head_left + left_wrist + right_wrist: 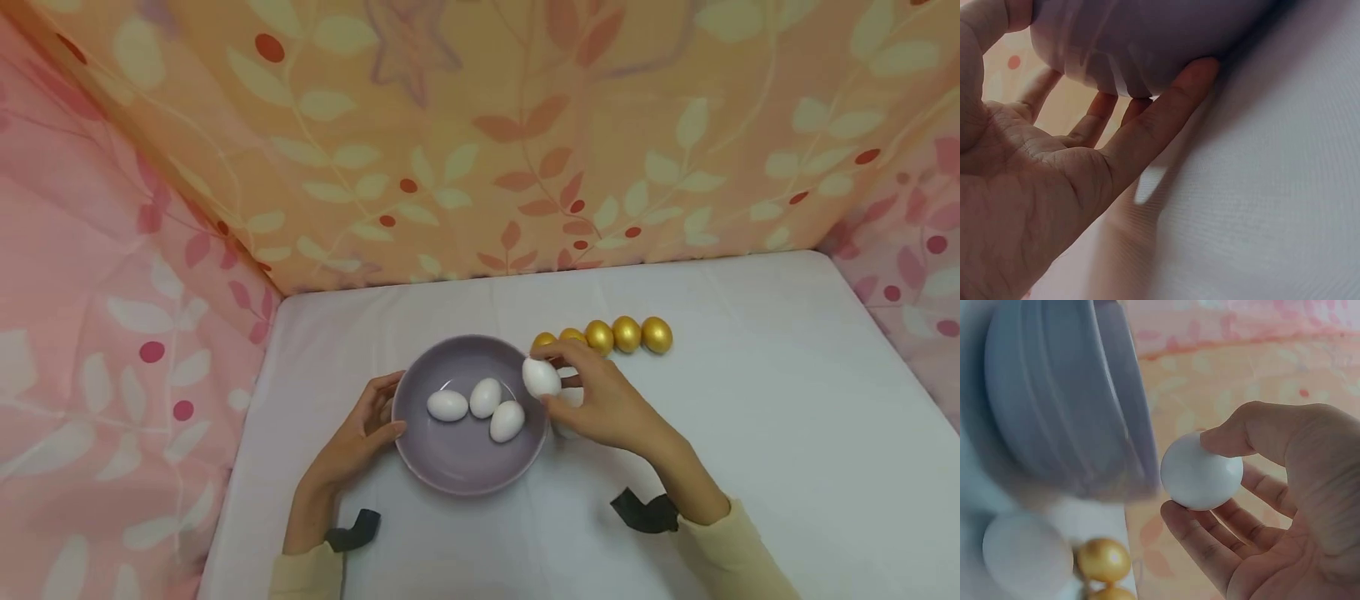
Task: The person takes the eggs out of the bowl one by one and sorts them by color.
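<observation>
A purple bowl [461, 467] stands on the white table with three white eggs [447, 406] lying in it. At its left side my left hand [367, 433] holds it, thumb at the rim and fingers against the outer wall; in the left wrist view the fingertips [1200, 72] reach low on the bowl [1129, 44]. My right hand [600, 400] pinches another white egg [541, 377] between thumb and fingers, over the right rim. The right wrist view shows this egg [1200, 472] beside the bowl's rim, above table height.
A row of several golden eggs [627, 333] lies behind my right hand. One more white egg [1027, 555] rests on the table beside the bowl, mostly hidden under my right hand in the head view. Patterned cloth walls [450, 167] border the table [787, 400].
</observation>
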Demonstrator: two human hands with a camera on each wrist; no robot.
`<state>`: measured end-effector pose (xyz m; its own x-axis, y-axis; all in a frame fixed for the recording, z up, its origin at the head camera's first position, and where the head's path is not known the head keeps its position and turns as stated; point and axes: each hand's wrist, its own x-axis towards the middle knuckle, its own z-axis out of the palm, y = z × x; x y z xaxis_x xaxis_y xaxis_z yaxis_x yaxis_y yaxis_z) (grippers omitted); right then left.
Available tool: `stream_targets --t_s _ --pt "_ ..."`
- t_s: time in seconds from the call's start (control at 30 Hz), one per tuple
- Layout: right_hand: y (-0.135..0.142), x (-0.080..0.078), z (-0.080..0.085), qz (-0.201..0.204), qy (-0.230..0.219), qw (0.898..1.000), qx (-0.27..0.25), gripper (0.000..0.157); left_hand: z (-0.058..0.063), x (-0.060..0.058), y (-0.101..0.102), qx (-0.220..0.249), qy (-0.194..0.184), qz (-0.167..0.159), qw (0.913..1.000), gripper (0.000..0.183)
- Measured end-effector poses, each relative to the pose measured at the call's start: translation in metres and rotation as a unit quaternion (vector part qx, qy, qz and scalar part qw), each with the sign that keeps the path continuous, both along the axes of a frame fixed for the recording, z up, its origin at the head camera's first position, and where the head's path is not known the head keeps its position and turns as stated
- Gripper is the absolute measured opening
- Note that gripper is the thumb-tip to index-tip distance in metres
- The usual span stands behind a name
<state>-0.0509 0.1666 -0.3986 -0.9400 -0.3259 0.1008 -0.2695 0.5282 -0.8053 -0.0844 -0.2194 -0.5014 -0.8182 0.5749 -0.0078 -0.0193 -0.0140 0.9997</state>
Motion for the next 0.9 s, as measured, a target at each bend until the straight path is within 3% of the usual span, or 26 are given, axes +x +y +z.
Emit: stream_targets --t_s 0.43,0.9 --pt "0.039 0.014 -0.029 -0.077 0.045 0.995 0.033 0.052 0.001 0.0 0.0 0.004 -0.012 -0.003 0.9999 0.07" --pt "0.056 0.028 -0.057 -0.089 0.009 0.993 0.075 0.05 0.002 0.001 0.001 -0.002 -0.003 0.0 1.0 0.071"
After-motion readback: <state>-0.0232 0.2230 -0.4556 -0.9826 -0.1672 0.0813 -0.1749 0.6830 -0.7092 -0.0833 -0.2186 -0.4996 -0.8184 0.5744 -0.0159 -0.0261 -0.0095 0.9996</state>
